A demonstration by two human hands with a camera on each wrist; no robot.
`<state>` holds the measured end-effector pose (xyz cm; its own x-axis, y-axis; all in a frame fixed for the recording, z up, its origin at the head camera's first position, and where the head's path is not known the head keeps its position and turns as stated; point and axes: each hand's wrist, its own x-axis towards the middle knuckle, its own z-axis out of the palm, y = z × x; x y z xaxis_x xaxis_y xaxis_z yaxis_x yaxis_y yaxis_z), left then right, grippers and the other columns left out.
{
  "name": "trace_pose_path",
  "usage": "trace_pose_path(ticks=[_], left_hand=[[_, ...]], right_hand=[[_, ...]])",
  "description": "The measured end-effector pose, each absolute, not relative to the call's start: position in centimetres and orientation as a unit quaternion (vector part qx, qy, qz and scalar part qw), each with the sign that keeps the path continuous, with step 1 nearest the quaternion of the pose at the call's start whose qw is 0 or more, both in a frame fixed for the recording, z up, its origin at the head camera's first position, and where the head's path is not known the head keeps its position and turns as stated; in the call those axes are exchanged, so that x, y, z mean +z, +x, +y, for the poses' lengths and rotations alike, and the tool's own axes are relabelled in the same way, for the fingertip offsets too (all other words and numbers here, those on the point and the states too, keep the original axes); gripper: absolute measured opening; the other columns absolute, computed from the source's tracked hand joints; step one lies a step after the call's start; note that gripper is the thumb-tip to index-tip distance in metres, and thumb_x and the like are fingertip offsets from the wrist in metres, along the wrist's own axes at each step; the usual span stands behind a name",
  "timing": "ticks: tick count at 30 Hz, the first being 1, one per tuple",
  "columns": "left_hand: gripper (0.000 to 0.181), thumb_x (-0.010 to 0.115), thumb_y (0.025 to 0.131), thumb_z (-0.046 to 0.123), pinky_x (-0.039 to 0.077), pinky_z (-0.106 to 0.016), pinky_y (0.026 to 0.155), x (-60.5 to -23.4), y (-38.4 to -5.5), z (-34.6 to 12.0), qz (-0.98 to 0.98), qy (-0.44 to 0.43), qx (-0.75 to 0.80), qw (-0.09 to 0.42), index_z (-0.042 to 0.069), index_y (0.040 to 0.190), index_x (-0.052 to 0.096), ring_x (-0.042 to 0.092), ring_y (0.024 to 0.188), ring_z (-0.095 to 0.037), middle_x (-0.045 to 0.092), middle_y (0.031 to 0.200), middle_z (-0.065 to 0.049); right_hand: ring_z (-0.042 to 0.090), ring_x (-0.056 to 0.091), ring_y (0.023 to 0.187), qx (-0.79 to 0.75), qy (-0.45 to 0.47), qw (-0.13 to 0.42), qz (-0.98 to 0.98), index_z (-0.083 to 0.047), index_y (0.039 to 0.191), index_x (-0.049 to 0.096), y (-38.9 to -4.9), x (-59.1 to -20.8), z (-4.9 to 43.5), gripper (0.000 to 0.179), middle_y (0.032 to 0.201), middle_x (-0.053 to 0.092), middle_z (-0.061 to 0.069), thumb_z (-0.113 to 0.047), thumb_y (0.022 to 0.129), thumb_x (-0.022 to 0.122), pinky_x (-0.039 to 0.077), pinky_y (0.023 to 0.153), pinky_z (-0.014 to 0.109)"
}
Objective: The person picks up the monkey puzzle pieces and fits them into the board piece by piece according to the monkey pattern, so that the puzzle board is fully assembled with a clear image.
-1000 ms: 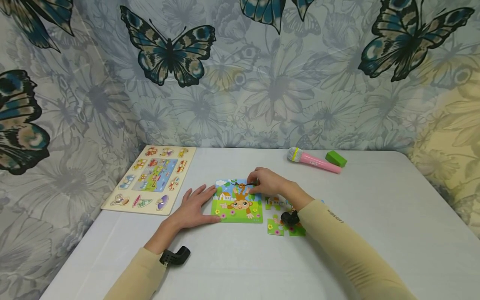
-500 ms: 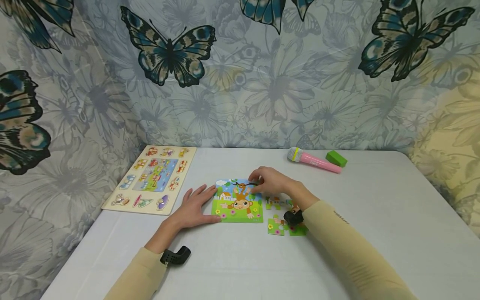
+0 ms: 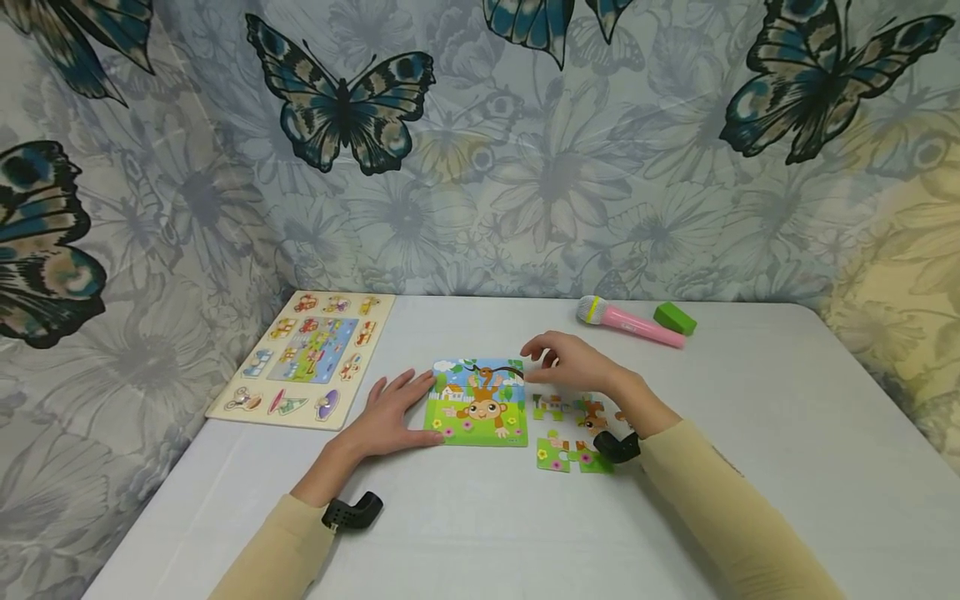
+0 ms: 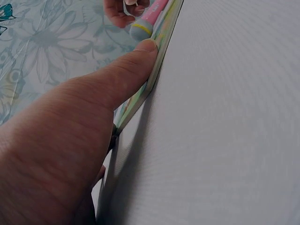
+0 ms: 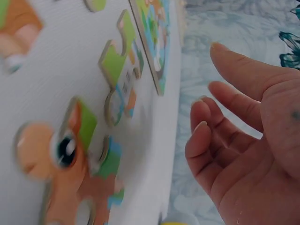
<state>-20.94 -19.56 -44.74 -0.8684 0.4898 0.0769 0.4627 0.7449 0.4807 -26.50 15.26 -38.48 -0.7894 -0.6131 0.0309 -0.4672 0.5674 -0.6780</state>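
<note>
A monkey picture puzzle (image 3: 480, 410) lies flat on the white table, its picture looking whole. My left hand (image 3: 386, 421) rests at its left side, fingers spread along the edge and thumb at the near left corner. In the left wrist view the thumb (image 4: 117, 77) lies against the puzzle's edge. Just off the far right corner, my right hand (image 3: 576, 364) hovers with loosely bent fingers. The right wrist view shows nothing between its thumb and fingers. Below that hand lie several loose jigsaw pieces (image 3: 553, 455), one with a brown animal's head (image 5: 40, 150).
A cream wooden board (image 3: 227, 410) with small toy pictures lies at the back left. Toward the back right are a pink toy microphone (image 3: 637, 323) and a green block (image 3: 675, 318). Behind the table (image 3: 480, 533) hangs a butterfly-patterned wall cloth (image 3: 555, 208).
My right hand has drawn back to the right, off the puzzle's far right corner, uncovering that corner and more of the loose pieces. The left hand has stayed in place.
</note>
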Motion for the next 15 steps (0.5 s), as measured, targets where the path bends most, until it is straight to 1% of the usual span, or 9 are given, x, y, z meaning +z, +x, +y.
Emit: trace_pose_path(ticks=[4, 8, 15], left_hand=[[0.098, 0.076, 0.081, 0.058, 0.003, -0.064, 0.115, -44.7, -20.9, -19.4, 0.933, 0.257, 0.249, 0.028, 0.006, 0.156, 0.039, 0.020, 0.150, -0.035, 0.036, 0.160, -0.007], [0.098, 0.076, 0.081, 0.058, 0.004, -0.064, 0.115, -44.8, -20.9, -19.4, 0.934, 0.257, 0.247, 0.024, 0.006, 0.155, 0.040, 0.021, 0.150, -0.035, 0.038, 0.160, -0.007], [0.098, 0.077, 0.081, 0.058, 0.004, -0.065, 0.115, -44.7, -20.9, -19.5, 0.934, 0.255, 0.249, 0.022, 0.006, 0.155, 0.040, 0.021, 0.150, -0.036, 0.038, 0.160, -0.007]], right_hand=[[0.020, 0.062, 0.092, -0.344, -0.300, 0.106, 0.883, 0.001, 0.126, 0.065, -25.8, -38.7, 16.4, 0.039, 0.112, 0.062, 0.011, -0.018, 0.094, 0.074, 0.051, 0.083, 0.040], [0.019, 0.061, 0.092, -0.342, -0.290, 0.116, 0.886, 0.001, 0.127, 0.064, -25.2, -39.0, 17.4, 0.040, 0.113, 0.062, 0.013, -0.019, 0.094, 0.074, 0.051, 0.081, 0.038], [0.019, 0.057, 0.086, -0.345, -0.280, 0.140, 0.885, 0.001, 0.125, 0.064, -24.2, -39.6, 18.2, 0.040, 0.108, 0.061, 0.009, -0.021, 0.094, 0.075, 0.048, 0.073, 0.035]])
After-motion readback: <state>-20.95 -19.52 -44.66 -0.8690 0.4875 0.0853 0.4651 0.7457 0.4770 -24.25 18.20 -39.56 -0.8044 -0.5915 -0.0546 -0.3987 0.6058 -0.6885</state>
